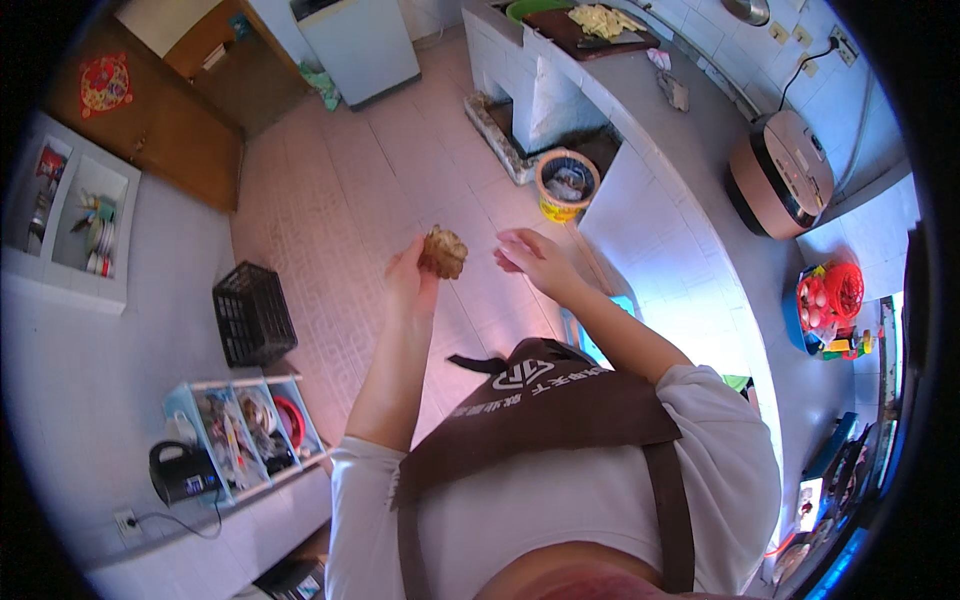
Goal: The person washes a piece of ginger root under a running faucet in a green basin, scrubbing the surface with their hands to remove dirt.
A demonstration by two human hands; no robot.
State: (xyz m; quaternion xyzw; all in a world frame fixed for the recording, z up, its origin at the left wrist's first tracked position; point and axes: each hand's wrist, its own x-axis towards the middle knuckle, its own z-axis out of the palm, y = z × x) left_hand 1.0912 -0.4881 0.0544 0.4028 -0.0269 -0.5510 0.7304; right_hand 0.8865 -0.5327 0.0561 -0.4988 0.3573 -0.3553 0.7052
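Observation:
My left hand [410, 274] holds a knobbly brown piece of food [444, 252], perhaps a ginger root, between thumb and fingers above the tiled floor. To the right of it, my right hand [525, 257] is raised with its fingers loosely curled and nothing seen in them. A gap separates this hand from the brown piece. Beyond my right hand, on the floor, stands a bucket [567, 180] with a dark liner and some waste inside. Pale cut food [604, 21] lies with a knife on a dark cutting board [544, 25] on the counter.
A curved counter [701, 161] runs along the right, bearing a rice cooker [784, 172] and a basket of eggs [814, 300]. On the left are a black plastic crate [253, 315], a filled rack [247, 439] and an electric kettle [182, 474]. A white appliance [360, 49] stands at the back.

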